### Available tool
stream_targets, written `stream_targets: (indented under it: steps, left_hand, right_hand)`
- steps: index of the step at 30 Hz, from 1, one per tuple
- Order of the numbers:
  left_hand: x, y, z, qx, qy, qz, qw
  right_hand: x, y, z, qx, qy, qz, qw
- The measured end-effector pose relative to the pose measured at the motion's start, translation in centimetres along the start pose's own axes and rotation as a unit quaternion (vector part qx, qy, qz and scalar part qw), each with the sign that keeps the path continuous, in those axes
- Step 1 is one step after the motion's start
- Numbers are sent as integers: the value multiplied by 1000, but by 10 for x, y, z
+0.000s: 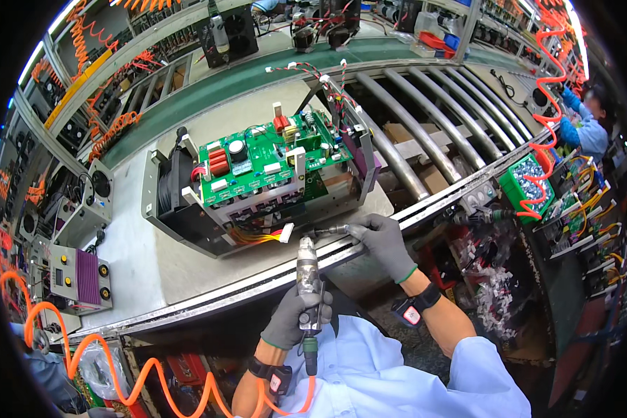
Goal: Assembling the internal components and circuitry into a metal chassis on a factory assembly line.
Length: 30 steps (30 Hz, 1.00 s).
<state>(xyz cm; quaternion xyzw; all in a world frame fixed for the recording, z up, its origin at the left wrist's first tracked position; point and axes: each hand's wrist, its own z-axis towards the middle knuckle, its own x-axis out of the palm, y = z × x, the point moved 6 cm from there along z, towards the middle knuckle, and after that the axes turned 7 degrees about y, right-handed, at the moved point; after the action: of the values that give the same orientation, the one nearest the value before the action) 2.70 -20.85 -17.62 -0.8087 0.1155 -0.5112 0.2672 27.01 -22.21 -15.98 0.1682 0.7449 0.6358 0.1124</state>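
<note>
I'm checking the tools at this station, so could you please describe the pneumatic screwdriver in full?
The screwdriver is a slim, worn metal cylinder with a dark lever along its side. It is held roughly upright, tip pointing at the open chassis on the table. The left hand, in a grey glove, grips its lower body; the right hand pinches near its tip. An orange coiled hose joins its bottom end.

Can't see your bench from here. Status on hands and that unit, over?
Left hand gripping pneumatic screwdriver. Right hand pinching its bit tip. Open chassis with green circuit board sits just beyond, untouched. Yellow wire bundle hangs near the tip.
</note>
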Motion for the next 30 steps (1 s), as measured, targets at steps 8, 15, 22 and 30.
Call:
stream_targets:
  steps: [8, 15, 22, 30]
  left_hand:
    - [7, -5, 4, 1, -12, 42, 999]
    - [19, -12, 14, 26, -25, 68, 997]
    - [35, -25, 47, 87, -62, 70, 992]
    - [45, -32, 68, 124, -98, 80, 984]
  right_hand:
    - [-8, 4, -6, 17, 59, 51, 997]
    - [-13, 13, 3, 34, 33, -9, 999]
    - [-50, 20, 31, -1, -82, -30, 996]
    - [-25, 69, 48, -181, -164, -432, 868]
